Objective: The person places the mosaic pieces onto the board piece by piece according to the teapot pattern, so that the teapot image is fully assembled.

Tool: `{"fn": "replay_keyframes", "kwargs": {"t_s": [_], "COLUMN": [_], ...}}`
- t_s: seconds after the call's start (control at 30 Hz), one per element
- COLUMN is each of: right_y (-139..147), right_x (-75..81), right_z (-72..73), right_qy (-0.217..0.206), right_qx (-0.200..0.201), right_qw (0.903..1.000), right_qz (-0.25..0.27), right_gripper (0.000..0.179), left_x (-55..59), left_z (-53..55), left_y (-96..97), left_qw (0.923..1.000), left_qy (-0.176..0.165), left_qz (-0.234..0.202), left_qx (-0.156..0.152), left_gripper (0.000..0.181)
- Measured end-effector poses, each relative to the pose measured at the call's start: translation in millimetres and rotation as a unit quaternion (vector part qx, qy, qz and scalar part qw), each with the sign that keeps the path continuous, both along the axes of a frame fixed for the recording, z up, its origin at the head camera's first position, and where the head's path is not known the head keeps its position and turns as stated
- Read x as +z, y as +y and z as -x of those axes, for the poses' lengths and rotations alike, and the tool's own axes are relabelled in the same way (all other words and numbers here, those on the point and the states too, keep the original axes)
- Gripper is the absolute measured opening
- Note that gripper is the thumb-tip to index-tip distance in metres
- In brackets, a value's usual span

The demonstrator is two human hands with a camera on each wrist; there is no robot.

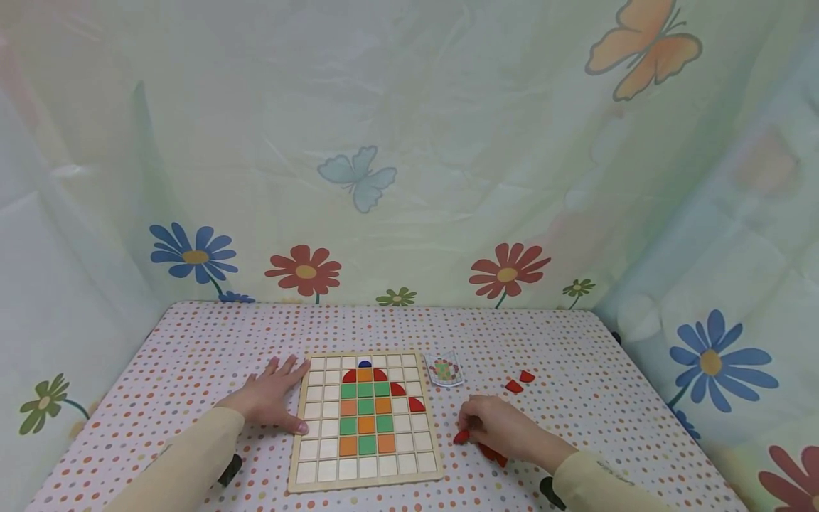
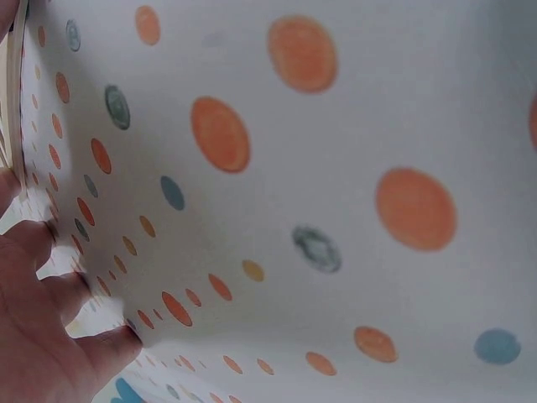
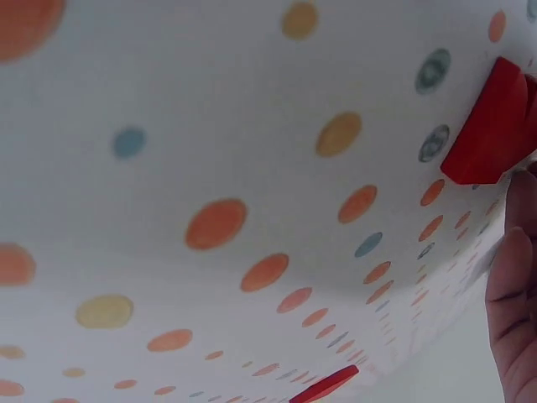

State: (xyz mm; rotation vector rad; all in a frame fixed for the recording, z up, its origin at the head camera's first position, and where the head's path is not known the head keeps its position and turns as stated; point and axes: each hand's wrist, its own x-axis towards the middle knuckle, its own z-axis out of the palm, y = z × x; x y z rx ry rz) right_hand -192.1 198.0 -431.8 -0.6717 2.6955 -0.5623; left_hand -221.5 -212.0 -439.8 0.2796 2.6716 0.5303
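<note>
A wooden grid board [image 1: 311, 487] lies on the table with green, orange, red and blue tiles set in it. My left hand [image 1: 265, 400] rests spread along the board's left side, its thumb at the edge; its fingers [image 2: 42, 294] touch the dotted cloth in the left wrist view. To the right of the board, my right hand [image 1: 502, 427] has curled fingers and pinches a red quarter-circle tile [image 1: 461, 436]. More red tiles [image 1: 494, 455] lie partly hidden beneath that hand. A red piece [image 3: 487, 126] shows beside its fingers [image 3: 510, 294] in the right wrist view.
A small pattern card [image 1: 444, 369] lies by the board's upper right corner. Two loose red quarter-circle tiles [image 1: 520, 381] are farther right. The dotted tablecloth [image 1: 256, 331] runs back to a flowered curtain [image 1: 409, 235].
</note>
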Motion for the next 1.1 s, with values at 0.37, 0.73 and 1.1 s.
{"fn": "replay_keyframes", "kwargs": {"t_s": [0.37, 0.73, 1.1], "right_y": [0.6, -2.6, -6.3], "right_x": [-0.9, 0.4, -4.0], "right_z": [-5.4, -6.3, -8.2], "right_qy": [0.015, -0.062, -0.031], "right_qx": [0.03, 0.045, 0.052], "right_qw": [0.9992, 0.9967, 0.9981], "right_qz": [-0.022, 0.028, -0.007], "right_gripper": [0.016, 0.022, 0.015], "left_x": [2.8, 0.5, 1.5], "left_z": [-1.3, -0.3, -0.3], "left_y": [0.5, -0.5, 0.1], "left_qw": [1.0, 1.0, 1.0], "left_qy": [-0.003, -0.002, -0.004], "left_qz": [-0.004, -0.001, -0.005], "left_qx": [0.001, 0.002, 0.0], "left_gripper": [0.117, 0.117, 0.117]}}
